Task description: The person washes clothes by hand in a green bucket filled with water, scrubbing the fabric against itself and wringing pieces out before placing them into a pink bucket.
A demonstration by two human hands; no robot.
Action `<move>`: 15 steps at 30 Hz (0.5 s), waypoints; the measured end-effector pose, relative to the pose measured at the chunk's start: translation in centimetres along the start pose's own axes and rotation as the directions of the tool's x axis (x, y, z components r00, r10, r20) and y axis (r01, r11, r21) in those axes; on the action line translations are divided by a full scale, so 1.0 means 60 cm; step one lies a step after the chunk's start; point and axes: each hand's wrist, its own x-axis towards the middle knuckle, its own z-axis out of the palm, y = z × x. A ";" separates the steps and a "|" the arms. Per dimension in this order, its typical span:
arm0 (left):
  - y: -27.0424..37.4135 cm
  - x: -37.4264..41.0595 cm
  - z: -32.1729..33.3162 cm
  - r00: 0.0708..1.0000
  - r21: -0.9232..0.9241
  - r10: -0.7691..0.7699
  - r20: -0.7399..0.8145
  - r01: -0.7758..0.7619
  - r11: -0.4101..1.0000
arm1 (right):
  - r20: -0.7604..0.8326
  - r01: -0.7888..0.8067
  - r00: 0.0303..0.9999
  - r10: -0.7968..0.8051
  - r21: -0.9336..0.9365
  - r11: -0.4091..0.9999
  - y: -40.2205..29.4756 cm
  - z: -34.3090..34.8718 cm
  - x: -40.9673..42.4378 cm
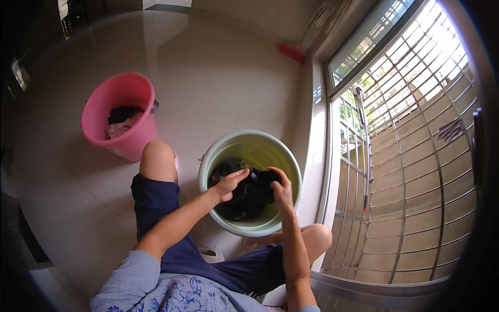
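Observation:
A large pale green plastic bucket point(250, 233) stands on the floor between my knees, with wet-looking dark clothes point(234, 208) inside, some with a small light pattern. Above them a black garment point(265, 183) is bunched between my hands. My left hand point(232, 185) is at its left side, fingers extended and touching or very near the cloth; whether it grips is unclear. On the other side my right hand point(282, 187) pinches the garment between thumb and fingers.
A pink bucket point(142, 144) holding black and pale pink clothes point(121, 126) stands to the left. On the right are a sliding-door frame point(325, 175) and a metal grille point(403, 187). A red broom head point(291, 53) rests by the far wall.

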 end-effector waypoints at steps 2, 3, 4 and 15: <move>-0.008 0.001 -0.001 0.995 -0.135 -0.055 -0.086 0.043 0.990 | 0.043 0.072 0.997 -0.068 -0.106 0.992 -0.016 0.041 -0.017; -0.008 0.002 -0.004 0.988 -0.200 -0.082 -0.133 0.054 0.978 | 0.072 0.118 0.992 -0.105 -0.215 0.970 -0.017 0.067 -0.026; -0.001 -0.008 0.025 0.965 -0.108 -0.048 -0.258 0.021 0.994 | 0.084 0.205 0.979 -0.187 -0.358 0.911 -0.012 0.086 -0.033; -0.016 -0.006 0.071 0.843 0.234 0.041 -0.536 0.102 0.967 | -0.160 0.056 0.965 -0.206 -0.645 0.762 0.016 0.075 0.022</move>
